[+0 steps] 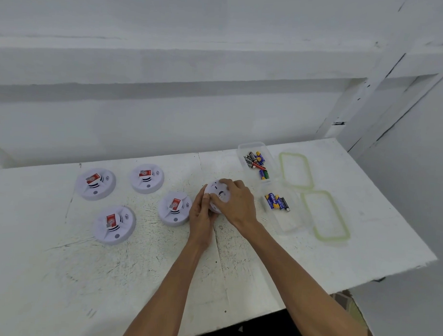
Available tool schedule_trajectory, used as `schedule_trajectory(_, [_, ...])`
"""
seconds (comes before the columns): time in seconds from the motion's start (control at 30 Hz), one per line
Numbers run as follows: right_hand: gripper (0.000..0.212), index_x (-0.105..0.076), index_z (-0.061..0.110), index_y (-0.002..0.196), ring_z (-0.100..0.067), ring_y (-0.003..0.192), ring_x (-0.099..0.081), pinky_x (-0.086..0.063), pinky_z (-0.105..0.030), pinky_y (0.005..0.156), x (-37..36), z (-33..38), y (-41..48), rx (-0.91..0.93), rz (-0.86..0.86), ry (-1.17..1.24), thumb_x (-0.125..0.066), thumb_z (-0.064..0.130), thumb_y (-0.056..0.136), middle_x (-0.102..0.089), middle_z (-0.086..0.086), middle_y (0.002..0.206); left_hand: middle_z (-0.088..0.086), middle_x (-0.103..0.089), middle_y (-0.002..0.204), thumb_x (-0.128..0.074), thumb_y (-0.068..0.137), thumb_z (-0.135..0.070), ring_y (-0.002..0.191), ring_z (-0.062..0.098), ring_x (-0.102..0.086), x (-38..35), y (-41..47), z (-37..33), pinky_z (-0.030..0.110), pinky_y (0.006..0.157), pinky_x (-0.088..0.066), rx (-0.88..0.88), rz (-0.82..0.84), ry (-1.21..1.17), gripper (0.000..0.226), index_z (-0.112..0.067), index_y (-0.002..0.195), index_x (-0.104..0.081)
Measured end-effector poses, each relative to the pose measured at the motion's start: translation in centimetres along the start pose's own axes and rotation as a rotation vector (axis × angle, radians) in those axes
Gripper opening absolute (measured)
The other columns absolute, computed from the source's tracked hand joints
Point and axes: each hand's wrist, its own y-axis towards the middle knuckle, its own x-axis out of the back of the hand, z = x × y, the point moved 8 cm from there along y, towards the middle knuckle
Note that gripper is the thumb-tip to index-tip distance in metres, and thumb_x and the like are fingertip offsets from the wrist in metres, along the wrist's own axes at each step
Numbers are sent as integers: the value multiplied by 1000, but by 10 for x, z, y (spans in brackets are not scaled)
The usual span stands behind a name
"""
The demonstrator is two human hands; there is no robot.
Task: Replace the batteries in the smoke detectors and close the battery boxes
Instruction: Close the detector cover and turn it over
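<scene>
While the left hand (200,215) and right hand (236,204) are gripping one smoke detector (216,190), perhaps opening it, four detectors (175,207) left of it are waiting.

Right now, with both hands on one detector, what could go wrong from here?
1. The far box and the near box both stand open and hold batteries; used and fresh cells could get mixed.
2. The left hand and right hand grip the held detector; a hard twist could make it slip and drop.
3. The nearest resting detector lies close beside the left hand and could get knocked.
</scene>
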Motion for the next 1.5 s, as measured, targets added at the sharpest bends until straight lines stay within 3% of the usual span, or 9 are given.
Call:
schedule_trajectory(0.17, [60,-63,17,126,-22,103,-61,-53,-37,89,4,-11,1,-62,-16,132,-79,45,76,-63,-5,118,8,-66,140,-43,111,-26,130,25,-63,0,4,-1,44,104,-55,-32,18,65,40,-17,149,-52])
schedule_trajectory(0.3, [62,-63,10,122,-23,99,-61,-49,-30,81,5,-8,10,7,72,43,-81,44,73,-62,-7,115,8,-65,141,-43,111,-26,129,23,-64,0,4,-1,37,98,-58,-55,22,91,41,-16,150,-51])
schedule_trajectory(0.5, [78,-59,8,113,-21,92,-54,-44,-29,72,3,7,18,132,121,-67,-53,67,62,-57,-5,107,7,-66,139,-43,110,-28,128,23,-65,2,3,-1,42,99,-58,-35,10,80,43,-16,151,-50])
schedule_trajectory(0.73, [77,-54,3,106,-21,87,-45,-34,-28,70,0,16,20,214,127,-69,-51,64,60,-50,-8,99,4,-68,137,-40,112,-27,129,23,-64,5,4,4,49,106,-53,-8,11,84,40,-20,150,-51])
schedule_trajectory(0.83, [77,-55,2,106,-24,86,-46,-40,-33,69,1,19,21,229,132,-84,-50,64,60,-51,-10,99,2,-68,137,-40,112,-29,129,23,-63,5,5,6,53,108,-51,-10,17,98,41,-19,151,-51])
schedule_trajectory(1.07, [86,-59,11,120,-26,96,-56,-48,-34,78,3,7,12,73,65,-74,-54,77,66,-59,-9,112,4,-67,139,-42,111,-24,131,25,-62,3,4,7,51,109,-50,-6,9,47,41,-16,151,-51])
schedule_trajectory(1.17, [76,-59,12,118,-27,95,-58,-49,-36,79,6,8,12,55,46,-81,-70,71,70,-60,-8,111,5,-68,137,-41,112,-21,130,25,-63,3,3,4,44,105,-55,12,12,40,37,-18,146,-54])
schedule_trajectory(1.27, [74,-59,11,113,-27,90,-59,-48,-35,77,9,7,9,37,3,-74,-74,68,69,-61,-8,104,7,-67,137,-40,112,-17,128,25,-64,3,4,5,38,101,-58,28,29,41,36,-18,145,-55])
schedule_trajectory(1.5, [73,-54,11,109,-25,86,-57,-44,-31,71,11,4,6,-64,-33,-90,-74,68,68,-60,-7,98,8,-66,139,-40,112,-15,130,28,-63,6,9,8,46,106,-54,42,25,100,36,-19,143,-57])
